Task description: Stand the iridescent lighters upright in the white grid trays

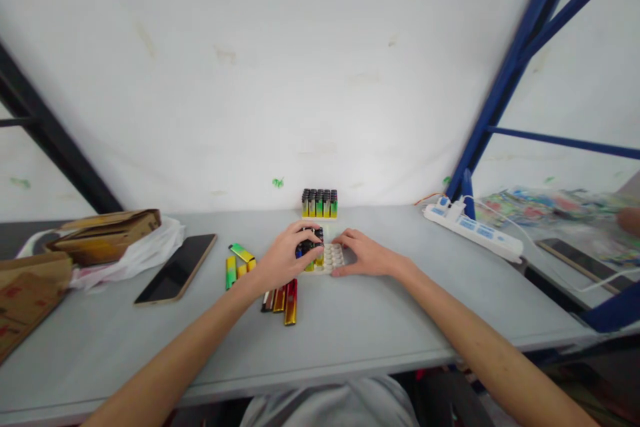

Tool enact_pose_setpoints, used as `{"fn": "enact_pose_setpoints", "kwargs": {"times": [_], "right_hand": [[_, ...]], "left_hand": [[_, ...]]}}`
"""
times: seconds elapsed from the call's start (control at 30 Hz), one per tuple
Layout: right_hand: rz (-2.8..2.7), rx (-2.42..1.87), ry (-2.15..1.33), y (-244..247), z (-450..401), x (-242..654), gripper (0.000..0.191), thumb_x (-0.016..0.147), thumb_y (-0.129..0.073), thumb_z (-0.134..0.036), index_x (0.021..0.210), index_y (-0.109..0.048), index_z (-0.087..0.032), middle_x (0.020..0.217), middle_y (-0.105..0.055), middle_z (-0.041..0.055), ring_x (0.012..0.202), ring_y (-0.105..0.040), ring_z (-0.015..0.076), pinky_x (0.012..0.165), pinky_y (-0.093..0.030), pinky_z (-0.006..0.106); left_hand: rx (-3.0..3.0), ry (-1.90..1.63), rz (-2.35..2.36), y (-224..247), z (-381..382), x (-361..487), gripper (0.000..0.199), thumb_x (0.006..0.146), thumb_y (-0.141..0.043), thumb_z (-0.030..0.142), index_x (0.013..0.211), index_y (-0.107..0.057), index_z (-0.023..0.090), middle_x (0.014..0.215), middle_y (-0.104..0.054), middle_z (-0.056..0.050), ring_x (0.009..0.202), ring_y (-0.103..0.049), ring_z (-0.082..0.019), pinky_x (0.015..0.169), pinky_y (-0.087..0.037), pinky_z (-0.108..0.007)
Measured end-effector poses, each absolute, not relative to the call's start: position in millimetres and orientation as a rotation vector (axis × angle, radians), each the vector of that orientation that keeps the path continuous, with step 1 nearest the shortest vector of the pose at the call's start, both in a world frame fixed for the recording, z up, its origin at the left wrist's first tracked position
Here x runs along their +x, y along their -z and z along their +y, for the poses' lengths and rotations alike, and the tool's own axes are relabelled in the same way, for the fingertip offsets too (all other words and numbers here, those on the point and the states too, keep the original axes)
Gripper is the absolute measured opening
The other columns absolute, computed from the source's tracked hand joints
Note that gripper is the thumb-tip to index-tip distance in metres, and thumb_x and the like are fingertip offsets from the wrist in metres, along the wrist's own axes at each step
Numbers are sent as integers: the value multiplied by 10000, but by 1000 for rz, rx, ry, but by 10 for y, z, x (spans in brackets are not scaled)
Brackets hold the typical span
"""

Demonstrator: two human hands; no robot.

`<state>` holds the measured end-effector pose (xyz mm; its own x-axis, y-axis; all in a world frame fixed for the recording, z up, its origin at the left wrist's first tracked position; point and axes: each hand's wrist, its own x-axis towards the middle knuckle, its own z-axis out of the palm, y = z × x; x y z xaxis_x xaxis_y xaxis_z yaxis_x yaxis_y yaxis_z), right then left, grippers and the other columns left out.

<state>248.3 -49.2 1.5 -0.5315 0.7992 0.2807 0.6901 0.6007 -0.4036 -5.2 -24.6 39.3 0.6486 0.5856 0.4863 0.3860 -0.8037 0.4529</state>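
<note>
A white tray with rows of round sockets lies on the table in front of me. Lighters with black tops stand upright in its left part, while the sockets at the right show bare. My left hand curls its fingers round some of these lighters and partly hides them. At the tray's right edge, my right hand grips the rim between thumb and fingers. Loose red-gold lighters lie just below my left wrist. Several yellow-green lighters lie to its left.
A filled block of upright lighters stands against the wall. To the left are a phone, a white plastic bag and cardboard boxes. A power strip with cables lies at right, beside a blue metal frame.
</note>
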Motion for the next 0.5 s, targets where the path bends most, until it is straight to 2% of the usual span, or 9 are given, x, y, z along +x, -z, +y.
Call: {"fn": "enact_pose_setpoints", "kwargs": {"times": [0.13, 0.23, 0.37, 0.5], "right_hand": [[-2387, -1191, -343, -16, -496, 2487, 695, 770, -773, -630, 1254, -602, -162, 1155, -595, 130, 1084, -568, 289, 988, -486, 441], [-2391, -1194, -335, -16, -501, 2488, 710, 774, -764, -638, 1263, -597, -150, 1158, -597, 136, 1083, -569, 291, 989, -487, 442], [-2391, -1201, -344, -25, -504, 2487, 716, 771, -761, -648, 1261, -602, -150, 1154, -600, 134, 1080, -574, 291, 988, -490, 446], [-2388, -1217, -369, -45, -504, 2486, 705, 764, -768, -646, 1246, -611, -156, 1146, -603, 132, 1064, -581, 292, 978, -496, 452]], "left_hand": [[2614, -961, 761, -433, -279, -56, 255, 946, -588, 355, 1156, -675, 239, 1346, -607, -107, 1262, -577, -258, 1111, -438, -443], [2582, -1048, 773, -532, -255, -121, 342, 953, -577, 375, 1259, -607, 226, 1275, -662, -86, 1198, -612, -230, 1078, -458, -390], [2590, -1050, 1019, -623, -53, -346, 253, 950, -517, 384, 991, -684, 199, 1022, -743, -70, 978, -680, -231, 960, -500, -372], [2614, -813, 1206, -609, 184, -607, 247, 844, -580, 401, 809, -719, 200, 807, -741, -78, 777, -680, -248, 792, -519, -357]]}}
